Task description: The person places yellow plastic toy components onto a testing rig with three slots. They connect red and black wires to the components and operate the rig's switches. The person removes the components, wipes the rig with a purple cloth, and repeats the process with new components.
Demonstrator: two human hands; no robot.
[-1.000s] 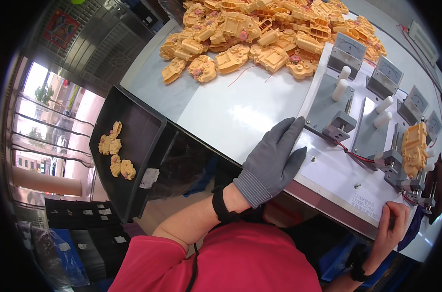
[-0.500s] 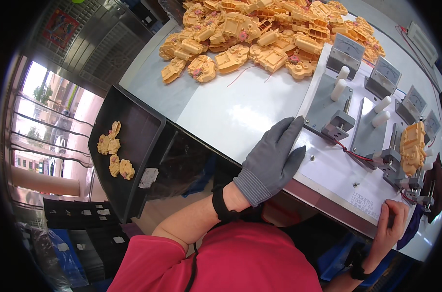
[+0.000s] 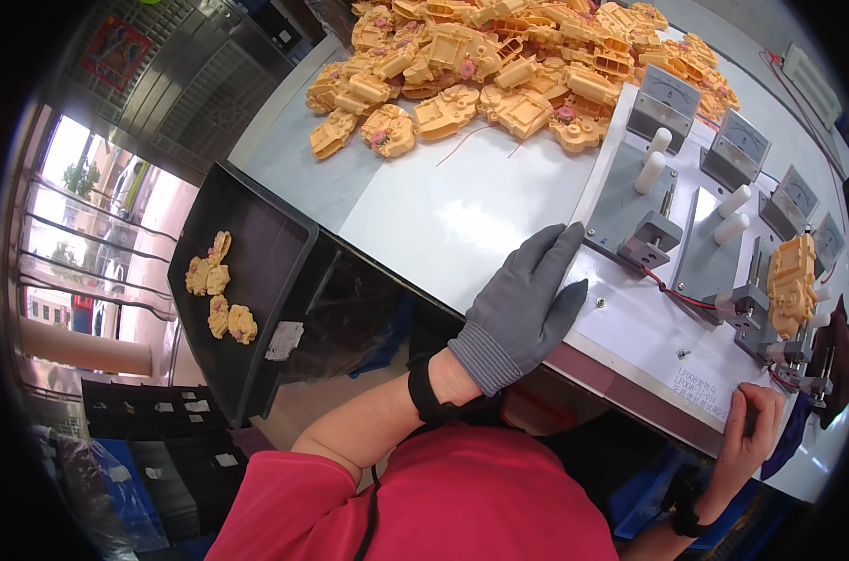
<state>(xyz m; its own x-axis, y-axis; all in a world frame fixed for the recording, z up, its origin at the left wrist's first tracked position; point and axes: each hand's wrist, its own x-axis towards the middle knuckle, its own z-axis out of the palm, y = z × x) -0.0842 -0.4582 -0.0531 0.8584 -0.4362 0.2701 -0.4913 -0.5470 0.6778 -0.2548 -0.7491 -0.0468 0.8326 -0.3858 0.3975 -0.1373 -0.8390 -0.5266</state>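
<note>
The bare right hand (image 3: 752, 425), curled at the white board's (image 3: 630, 351) near edge, its grip unclear, is nearer than the open gloved left hand (image 3: 527, 313) to the yellow housing (image 3: 792, 285) mounted beyond it, long axis pointing away, while bare desk (image 3: 424, 215) lies leftward, below the heap of housings (image 3: 499, 70).

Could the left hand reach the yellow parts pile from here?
Likely yes: the left hand rests on the board, seemingly holding nothing, and mainly white tabletop lies between it and the pile.
</note>
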